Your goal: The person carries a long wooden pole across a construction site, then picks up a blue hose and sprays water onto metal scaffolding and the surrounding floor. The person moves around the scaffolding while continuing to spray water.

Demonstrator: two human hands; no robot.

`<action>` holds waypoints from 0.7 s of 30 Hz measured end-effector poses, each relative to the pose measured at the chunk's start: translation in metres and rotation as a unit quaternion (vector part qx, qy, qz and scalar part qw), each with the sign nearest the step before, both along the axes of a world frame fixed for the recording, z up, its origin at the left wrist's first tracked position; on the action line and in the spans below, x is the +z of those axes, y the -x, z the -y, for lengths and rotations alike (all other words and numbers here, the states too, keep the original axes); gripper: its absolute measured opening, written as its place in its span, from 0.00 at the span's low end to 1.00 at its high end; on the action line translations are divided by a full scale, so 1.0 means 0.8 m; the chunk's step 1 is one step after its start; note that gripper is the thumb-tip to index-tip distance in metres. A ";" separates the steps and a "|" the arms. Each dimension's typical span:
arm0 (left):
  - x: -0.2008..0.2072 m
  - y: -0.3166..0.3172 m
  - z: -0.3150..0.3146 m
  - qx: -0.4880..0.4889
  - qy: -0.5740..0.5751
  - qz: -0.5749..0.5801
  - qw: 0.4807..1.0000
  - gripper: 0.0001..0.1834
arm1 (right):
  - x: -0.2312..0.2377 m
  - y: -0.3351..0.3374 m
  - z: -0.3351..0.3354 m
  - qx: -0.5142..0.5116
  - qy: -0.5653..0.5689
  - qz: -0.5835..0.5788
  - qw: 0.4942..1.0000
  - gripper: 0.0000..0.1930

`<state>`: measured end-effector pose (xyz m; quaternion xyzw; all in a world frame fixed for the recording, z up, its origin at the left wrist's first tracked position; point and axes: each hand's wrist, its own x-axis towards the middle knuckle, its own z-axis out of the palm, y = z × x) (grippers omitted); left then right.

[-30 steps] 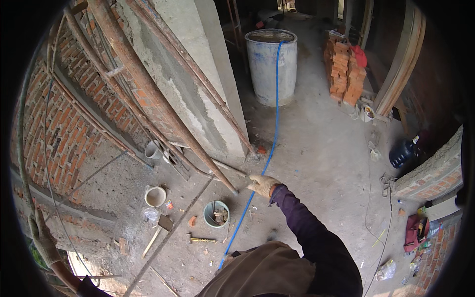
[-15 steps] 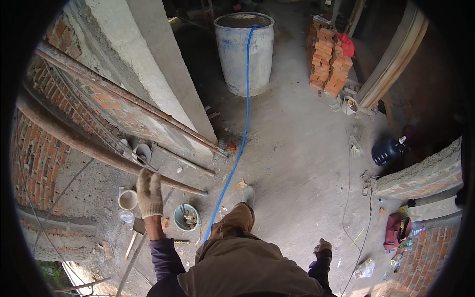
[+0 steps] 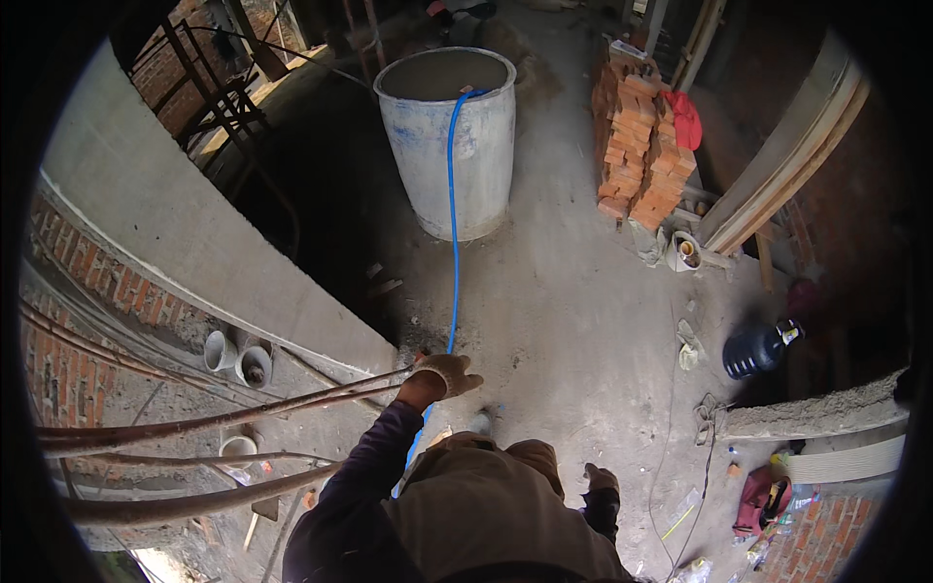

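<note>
Soft light on floor [image 3: 564,330]; deep shadow left of drum [image 3: 483,155]; edges fisheye-bent.

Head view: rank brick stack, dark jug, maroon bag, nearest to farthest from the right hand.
From the right hand:
1. Maroon bag, to its right.
2. Dark jug, ahead and right.
3. Brick stack, far ahead.

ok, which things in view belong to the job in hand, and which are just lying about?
Likely part of it:
left hand, gloved
rusty poles, ends right by that hand; contact unclear

Seemingly just lying about:
brick stack
maroon bag
dark bottle
white pails
</note>
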<state>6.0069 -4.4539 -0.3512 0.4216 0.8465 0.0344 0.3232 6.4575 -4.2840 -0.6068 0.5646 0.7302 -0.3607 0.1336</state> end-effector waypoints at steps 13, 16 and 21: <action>-0.045 0.089 -0.381 0.451 -0.245 0.403 0.758 0.32 | 0.144 0.383 -0.371 -0.233 0.264 -0.389 0.851 0.16; -0.039 0.102 -0.453 0.520 -0.264 0.468 0.664 0.31 | 0.216 0.519 -0.413 -0.098 0.381 -0.433 0.811 0.18; -0.152 0.213 -0.516 0.577 -0.456 0.438 0.517 0.28 | 0.240 0.691 -0.409 0.246 0.211 -0.466 0.823 0.21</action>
